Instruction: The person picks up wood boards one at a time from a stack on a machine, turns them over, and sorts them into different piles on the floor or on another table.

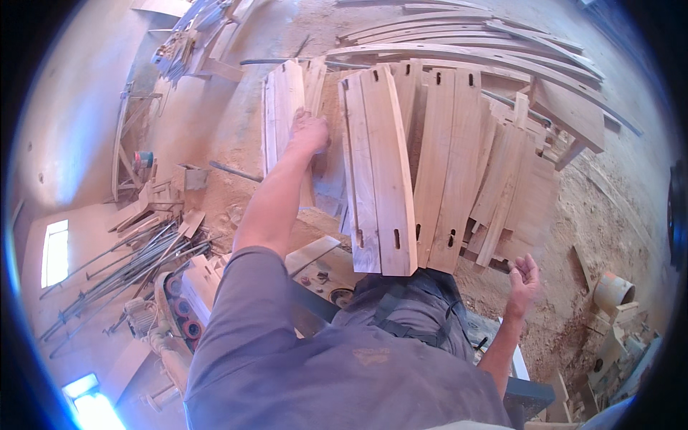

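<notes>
A woodworking shop — stacked slotted planks (401, 165), curved wooden strips (487, 50), sawdust-covered floor (616, 208).

Workshop floor (616, 201) is bare, sandy, thick with sawdust. Pale plaster wall (64, 129) on the left, 2 bright window openings: 1 at (55, 252), 1 at (92, 408), daylight blown out. Bundle of long metal rods (122, 265) lies near the wall. Long curved timber strips (487, 50) stacked at the far side. Offcuts and a small drum (613, 292) lower right.
</notes>
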A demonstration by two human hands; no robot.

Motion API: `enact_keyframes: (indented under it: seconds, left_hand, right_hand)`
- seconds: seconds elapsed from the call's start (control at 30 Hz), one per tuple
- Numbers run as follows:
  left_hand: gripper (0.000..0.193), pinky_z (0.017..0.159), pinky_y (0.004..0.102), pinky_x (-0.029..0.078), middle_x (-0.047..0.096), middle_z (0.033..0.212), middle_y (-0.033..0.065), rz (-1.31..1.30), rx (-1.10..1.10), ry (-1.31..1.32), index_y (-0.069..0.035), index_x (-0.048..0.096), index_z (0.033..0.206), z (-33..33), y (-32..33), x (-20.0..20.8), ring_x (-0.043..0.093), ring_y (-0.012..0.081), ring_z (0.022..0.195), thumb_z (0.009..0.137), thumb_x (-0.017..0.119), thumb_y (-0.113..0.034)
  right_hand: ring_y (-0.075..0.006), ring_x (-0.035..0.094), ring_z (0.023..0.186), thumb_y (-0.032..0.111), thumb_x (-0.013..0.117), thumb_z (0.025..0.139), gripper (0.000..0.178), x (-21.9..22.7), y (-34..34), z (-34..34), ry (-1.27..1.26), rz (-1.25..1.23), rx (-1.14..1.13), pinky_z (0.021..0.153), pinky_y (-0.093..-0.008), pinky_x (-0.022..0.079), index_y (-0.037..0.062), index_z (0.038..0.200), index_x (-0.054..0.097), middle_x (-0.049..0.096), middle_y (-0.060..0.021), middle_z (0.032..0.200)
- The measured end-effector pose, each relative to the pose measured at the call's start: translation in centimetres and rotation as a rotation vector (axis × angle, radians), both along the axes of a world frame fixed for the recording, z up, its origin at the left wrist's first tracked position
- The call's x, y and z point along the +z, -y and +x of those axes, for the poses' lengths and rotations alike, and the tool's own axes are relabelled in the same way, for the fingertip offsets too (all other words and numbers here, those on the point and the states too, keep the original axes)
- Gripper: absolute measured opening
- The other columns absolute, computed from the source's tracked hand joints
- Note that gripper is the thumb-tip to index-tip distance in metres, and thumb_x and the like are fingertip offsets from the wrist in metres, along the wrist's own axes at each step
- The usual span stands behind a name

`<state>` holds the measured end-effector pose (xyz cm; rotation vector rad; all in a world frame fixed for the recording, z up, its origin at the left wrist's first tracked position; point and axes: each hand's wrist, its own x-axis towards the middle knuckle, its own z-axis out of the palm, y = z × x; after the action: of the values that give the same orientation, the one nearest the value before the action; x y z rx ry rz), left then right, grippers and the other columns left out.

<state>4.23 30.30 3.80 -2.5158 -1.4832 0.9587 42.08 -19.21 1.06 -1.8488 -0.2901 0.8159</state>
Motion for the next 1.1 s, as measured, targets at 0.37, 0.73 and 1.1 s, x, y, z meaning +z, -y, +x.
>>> enact_keyframes:
  seconds: [0.37,0.73,1.1]
  left_hand:
    - [0.095,0.122,0.0519,0.032,0.029,0.162,0.0331,0.223,0.581,0.876,-0.001,0.042,0.158,12.8,6.4,3.5,0.033,0.0480,0.150,0.084,0.075,-0.052]
    - [0.118,0.124,0.0528,0.029,0.021,0.163,0.0338,0.186,0.620,0.975,0.002,0.030,0.162,12.6,9.1,4.4,0.029,0.0529,0.149,0.074,0.084,-0.055]
    - [0.134,0.113,0.0499,0.043,0.044,0.143,0.0388,-0.009,0.724,1.036,0.006,0.018,0.163,8.8,18.4,5.7,0.049,0.0492,0.135,0.072,0.091,-0.060]
  right_hand:
    - [-0.0221,0.068,0.115,-0.004,0.063,0.096,0.048,0.7,-2.3,-3.7,-0.009,-0.054,-0.050,0.104,-0.0341,0.054,-0.0050,0.144,0.056,0.069,-0.0166,0.128]
    - [-0.0374,0.058,0.136,0.011,0.067,0.089,0.066,11.4,-24.1,-13.2,0.013,0.273,0.526,0.117,-0.0429,0.044,-0.0063,0.149,0.049,0.056,-0.0288,0.148]
    - [-0.0381,0.048,0.146,0.010,0.073,0.082,0.088,6.1,-21.7,-18.8,0.260,0.166,0.605,0.122,-0.0398,0.039,-0.0082,0.158,0.033,0.048,-0.0284,0.156]
